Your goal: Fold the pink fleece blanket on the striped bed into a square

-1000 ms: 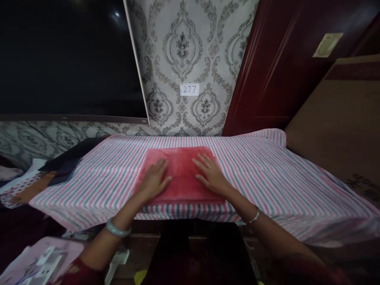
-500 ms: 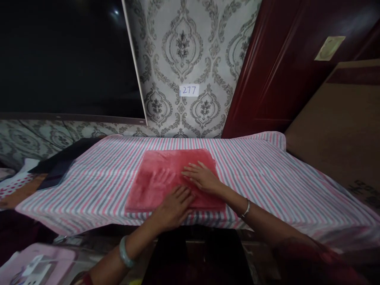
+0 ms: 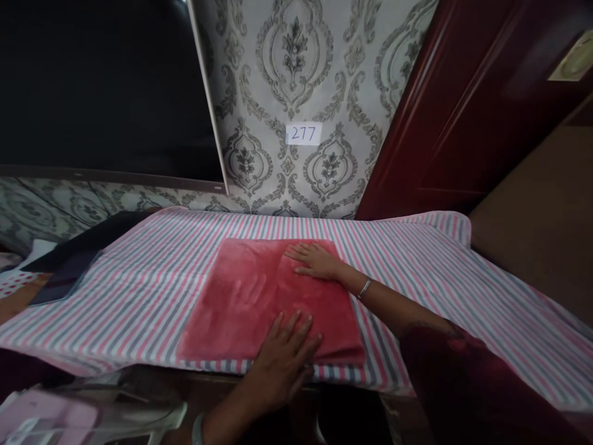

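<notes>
A folded, plush, coral-red blanket lies flat in a rough rectangle on the striped cloth. Faint press marks show in its pile. My right hand rests on its upper right part, palm down with fingers stretched out to the left. At the front edge, my left hand has its fingers spread over the blanket, while its wrist hangs past the table edge. Neither hand grips anything.
Behind the table, a patterned wall carries a paper label reading 277. A large dark screen hangs at left. A cardboard box stands at right. Dark flat items lie at the left end, and a pink object sits lower left.
My right hand has slid toward the blanket's far edge. My left hand has shifted toward the near edge, its fingers now spread wider. The camera view has moved closer.
</notes>
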A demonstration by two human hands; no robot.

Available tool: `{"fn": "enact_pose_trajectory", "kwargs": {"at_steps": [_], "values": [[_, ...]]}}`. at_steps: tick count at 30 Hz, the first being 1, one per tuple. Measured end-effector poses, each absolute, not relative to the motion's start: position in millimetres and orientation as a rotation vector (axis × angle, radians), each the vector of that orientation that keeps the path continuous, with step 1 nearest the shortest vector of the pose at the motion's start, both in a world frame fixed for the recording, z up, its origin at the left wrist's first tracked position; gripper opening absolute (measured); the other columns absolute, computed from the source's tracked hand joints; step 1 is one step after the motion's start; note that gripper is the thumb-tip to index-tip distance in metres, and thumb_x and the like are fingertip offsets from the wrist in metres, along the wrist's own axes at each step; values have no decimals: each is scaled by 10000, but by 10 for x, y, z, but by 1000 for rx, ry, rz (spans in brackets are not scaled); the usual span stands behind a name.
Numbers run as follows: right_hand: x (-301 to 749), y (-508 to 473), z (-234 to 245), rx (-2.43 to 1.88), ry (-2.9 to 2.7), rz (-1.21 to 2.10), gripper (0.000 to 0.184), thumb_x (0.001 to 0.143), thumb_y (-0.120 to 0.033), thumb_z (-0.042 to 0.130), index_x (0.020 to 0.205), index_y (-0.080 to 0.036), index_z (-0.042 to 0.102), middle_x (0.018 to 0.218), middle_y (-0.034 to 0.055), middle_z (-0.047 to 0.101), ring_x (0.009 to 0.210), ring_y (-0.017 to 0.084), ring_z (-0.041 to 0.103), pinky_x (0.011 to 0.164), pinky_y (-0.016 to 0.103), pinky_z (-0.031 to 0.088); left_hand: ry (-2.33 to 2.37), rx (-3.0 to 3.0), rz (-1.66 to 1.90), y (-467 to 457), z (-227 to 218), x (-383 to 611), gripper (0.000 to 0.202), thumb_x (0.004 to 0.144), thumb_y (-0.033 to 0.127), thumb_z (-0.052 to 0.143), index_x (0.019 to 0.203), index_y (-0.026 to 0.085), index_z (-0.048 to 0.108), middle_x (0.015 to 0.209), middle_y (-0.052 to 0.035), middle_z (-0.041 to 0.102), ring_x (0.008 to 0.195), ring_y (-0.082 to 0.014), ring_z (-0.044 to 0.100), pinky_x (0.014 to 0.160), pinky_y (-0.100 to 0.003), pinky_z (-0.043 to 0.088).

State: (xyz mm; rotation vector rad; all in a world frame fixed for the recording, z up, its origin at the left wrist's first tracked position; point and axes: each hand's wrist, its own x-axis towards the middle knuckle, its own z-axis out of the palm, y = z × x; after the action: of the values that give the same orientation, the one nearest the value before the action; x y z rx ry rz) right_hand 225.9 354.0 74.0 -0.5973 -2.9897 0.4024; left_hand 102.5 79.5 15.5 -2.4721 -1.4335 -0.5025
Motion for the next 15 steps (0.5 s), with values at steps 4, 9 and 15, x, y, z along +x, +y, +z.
{"fn": "enact_pose_trajectory", "kwargs": {"at_steps": [4, 9, 15], "values": [[2208, 3842, 636, -829, -2936, 450, 628, 1039, -567, 432, 1600, -297, 350, 1654, 84, 295, 1517, 332, 272, 1213, 583, 185, -1443, -2474, -508, 789, 157, 1030, 707, 859, 196, 607, 1538, 265, 422, 1686, -54, 289, 1580, -305, 137, 1279, -552, 109], [2207, 3901, 560, -834, -2881, 491, 613, 1036, -571, 426, 1593, -320, 368, 1641, 59, 334, 1517, 316, 279, 1224, 535, 194, -1437, -2474, -508, 783, 174, 1040, 733, 836, 191, 618, 1539, 251, 419, 1687, -58, 286, 1583, -309, 118, 1279, -557, 97], [2149, 3646, 771, -861, -2946, 463, 627, 1048, -552, 430, 1613, -307, 314, 1681, 74, 207, 1554, 332, 142, 1235, 586, 128, -1455, -2481, -529, 798, 180, 1037, 697, 848, 217, 622, 1519, 274, 444, 1661, -69, 345, 1545, -323, 252, 1239, -577, 236]]}}
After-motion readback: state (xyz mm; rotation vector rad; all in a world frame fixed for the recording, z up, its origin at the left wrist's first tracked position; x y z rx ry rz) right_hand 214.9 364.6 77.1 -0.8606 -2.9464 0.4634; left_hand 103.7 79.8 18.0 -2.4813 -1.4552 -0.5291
